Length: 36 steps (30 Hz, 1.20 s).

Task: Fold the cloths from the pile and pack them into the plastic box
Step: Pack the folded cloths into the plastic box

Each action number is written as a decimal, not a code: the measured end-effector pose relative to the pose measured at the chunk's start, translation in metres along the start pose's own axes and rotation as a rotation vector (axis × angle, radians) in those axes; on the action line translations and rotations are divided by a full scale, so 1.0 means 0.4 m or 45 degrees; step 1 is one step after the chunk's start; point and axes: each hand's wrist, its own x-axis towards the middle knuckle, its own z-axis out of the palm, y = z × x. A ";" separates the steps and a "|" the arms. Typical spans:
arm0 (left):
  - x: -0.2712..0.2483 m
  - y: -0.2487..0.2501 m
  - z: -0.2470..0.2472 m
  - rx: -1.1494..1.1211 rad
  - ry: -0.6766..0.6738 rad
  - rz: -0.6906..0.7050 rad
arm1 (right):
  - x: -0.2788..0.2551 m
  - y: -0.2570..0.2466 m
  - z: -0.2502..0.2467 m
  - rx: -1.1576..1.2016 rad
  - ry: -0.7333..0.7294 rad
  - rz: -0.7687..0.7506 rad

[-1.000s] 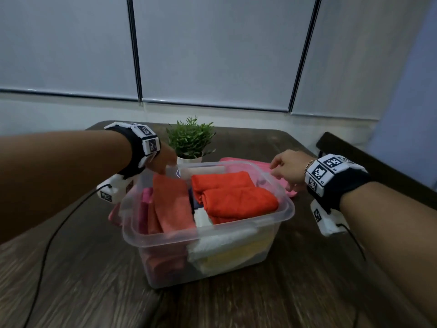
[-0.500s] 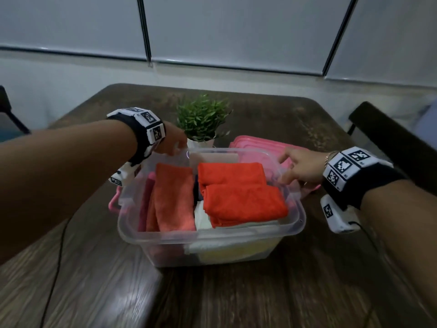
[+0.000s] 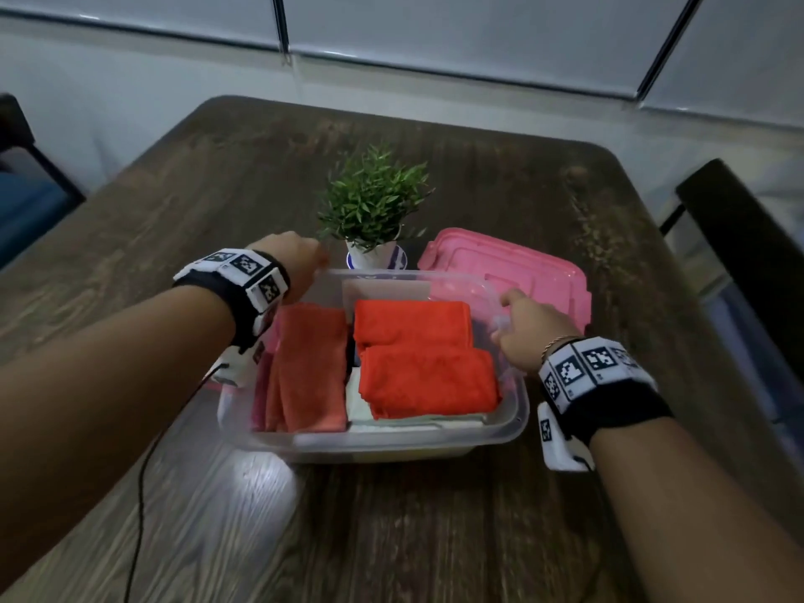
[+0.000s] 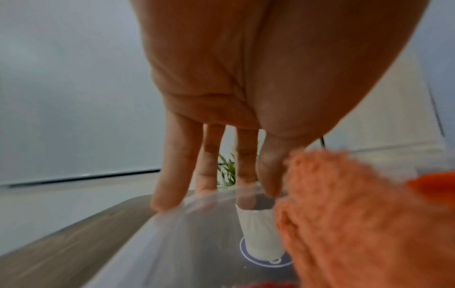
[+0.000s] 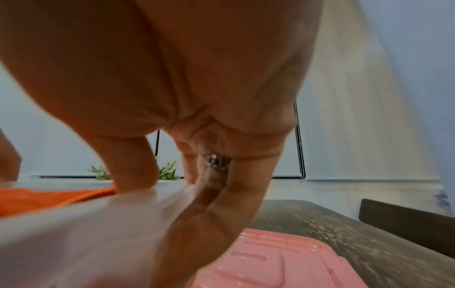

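A clear plastic box point(image 3: 391, 437) stands mid-table, filled with folded cloths: two orange-red ones point(image 3: 417, 376) on the right, a salmon one point(image 3: 309, 367) on the left, pale ones underneath. My left hand point(image 3: 300, 258) is at the box's far-left corner; in the left wrist view my left hand point(image 4: 216, 194) has the thumb inside the rim point(image 4: 197, 196) and straight fingers outside it. My right hand point(image 3: 522, 328) holds the right rim; the right wrist view shows my right hand point(image 5: 172, 187) with the thumb on top of the rim point(image 5: 86, 224) and fingers curled beneath.
A pink lid point(image 3: 513, 267) lies flat behind the box's right side. A small potted plant point(image 3: 374, 202) stands just beyond the far wall. A dark chair point(image 3: 748, 237) is at the table's right edge. Cables trail from both wrists.
The head view has tipped down onto the table. My right hand slid back along the right rim toward me. The left hand stays at the far-left corner.
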 end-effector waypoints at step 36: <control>-0.015 -0.081 0.129 -0.382 -0.180 -0.138 | -0.124 0.080 -0.154 -0.101 0.821 0.086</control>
